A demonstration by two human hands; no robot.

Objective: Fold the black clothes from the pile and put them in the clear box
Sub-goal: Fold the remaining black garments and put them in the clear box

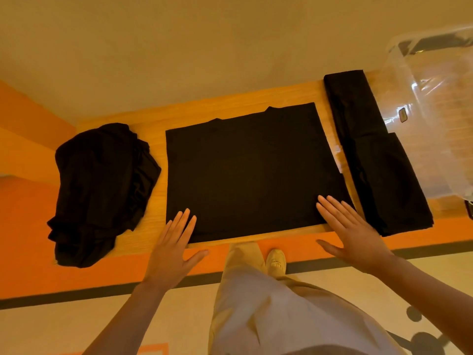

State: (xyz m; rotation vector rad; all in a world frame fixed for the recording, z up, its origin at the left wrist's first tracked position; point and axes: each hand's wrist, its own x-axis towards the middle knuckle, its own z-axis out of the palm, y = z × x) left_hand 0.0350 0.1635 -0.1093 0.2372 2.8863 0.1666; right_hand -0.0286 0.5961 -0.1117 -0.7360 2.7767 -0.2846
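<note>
Left hand [171,248] and right hand [352,230], both flat with fingers spread wide, holding nothing, press the near corners of the shirt [250,172] on the bench [153,121].

Wooden table [151,226]; beige trousers [268,303]; pale shoe [276,260]; orange floor [30,252]

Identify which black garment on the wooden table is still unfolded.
The crumpled black pile at the table's left end; the flat black garment and the narrow folded black stack are neatly squared.
</note>
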